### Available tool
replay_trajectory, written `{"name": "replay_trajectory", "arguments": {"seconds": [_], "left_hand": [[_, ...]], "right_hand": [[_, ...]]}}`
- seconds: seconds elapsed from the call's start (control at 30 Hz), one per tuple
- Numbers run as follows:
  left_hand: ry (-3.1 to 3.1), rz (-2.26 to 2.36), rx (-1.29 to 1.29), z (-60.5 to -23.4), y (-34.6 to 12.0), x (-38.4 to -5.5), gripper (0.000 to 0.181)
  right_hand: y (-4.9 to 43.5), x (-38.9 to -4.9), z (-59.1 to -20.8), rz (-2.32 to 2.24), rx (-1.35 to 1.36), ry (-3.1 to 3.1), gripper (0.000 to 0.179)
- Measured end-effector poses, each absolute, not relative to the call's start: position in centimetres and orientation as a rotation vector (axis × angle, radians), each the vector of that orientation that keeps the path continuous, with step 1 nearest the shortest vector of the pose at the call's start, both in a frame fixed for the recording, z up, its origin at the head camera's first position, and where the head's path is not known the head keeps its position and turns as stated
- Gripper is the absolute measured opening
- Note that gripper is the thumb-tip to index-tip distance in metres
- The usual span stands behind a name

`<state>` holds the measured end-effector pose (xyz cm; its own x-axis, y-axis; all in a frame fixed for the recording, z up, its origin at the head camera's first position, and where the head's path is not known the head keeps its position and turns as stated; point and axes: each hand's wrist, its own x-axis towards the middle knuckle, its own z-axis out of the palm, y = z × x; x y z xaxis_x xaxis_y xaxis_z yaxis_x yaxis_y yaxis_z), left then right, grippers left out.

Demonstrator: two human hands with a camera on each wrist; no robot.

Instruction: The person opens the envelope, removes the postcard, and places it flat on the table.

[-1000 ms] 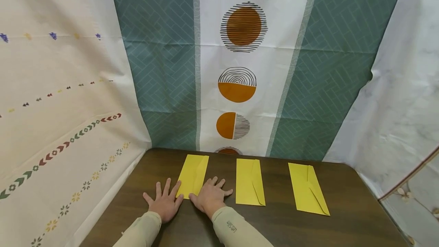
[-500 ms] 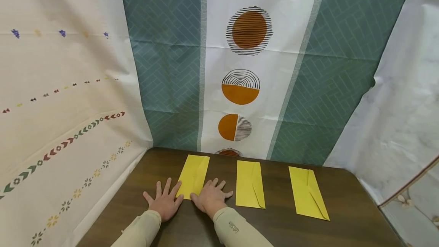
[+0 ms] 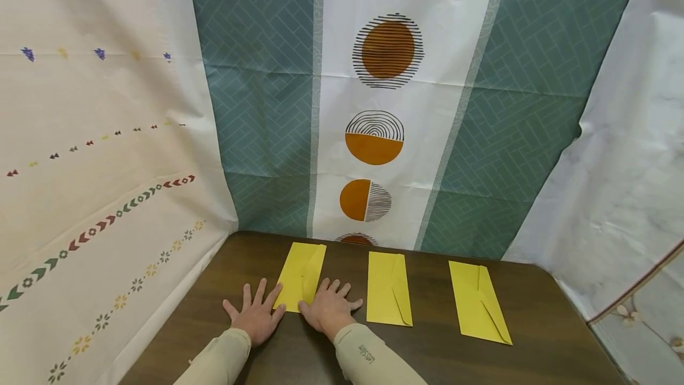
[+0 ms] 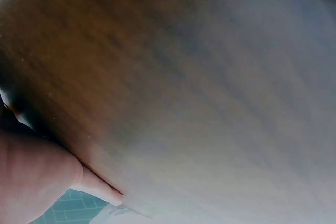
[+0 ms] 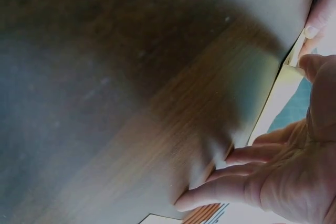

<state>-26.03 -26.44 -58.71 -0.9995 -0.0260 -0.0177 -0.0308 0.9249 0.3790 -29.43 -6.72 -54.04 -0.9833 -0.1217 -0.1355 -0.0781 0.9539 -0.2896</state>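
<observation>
Clearly, gaps between 3 envelopes; fingers touch leftmost at edges.

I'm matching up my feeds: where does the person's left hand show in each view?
Head: left hand, low and left of centre, at the leftmost yellow envelope.
Left wrist: left hand, lower left corner, partly cut off.
Right wrist: left hand, upper right edge, only partly in frame.
Shared landmark: teal cloth, in all three.

Matt paper envelopes, smooth wood-grain table
</observation>
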Motion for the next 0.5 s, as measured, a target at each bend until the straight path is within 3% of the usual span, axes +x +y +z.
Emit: {"name": "replay_trajectory", "arguments": {"seconds": [0.5], "left_hand": [[3.076, 0.574, -0.054, -58.93, -26.44, -26.15, 0.066]], "right_hand": [[-6.47, -29.35, -54.10, -0.421, -0.171, 2.948, 0.089]]}}
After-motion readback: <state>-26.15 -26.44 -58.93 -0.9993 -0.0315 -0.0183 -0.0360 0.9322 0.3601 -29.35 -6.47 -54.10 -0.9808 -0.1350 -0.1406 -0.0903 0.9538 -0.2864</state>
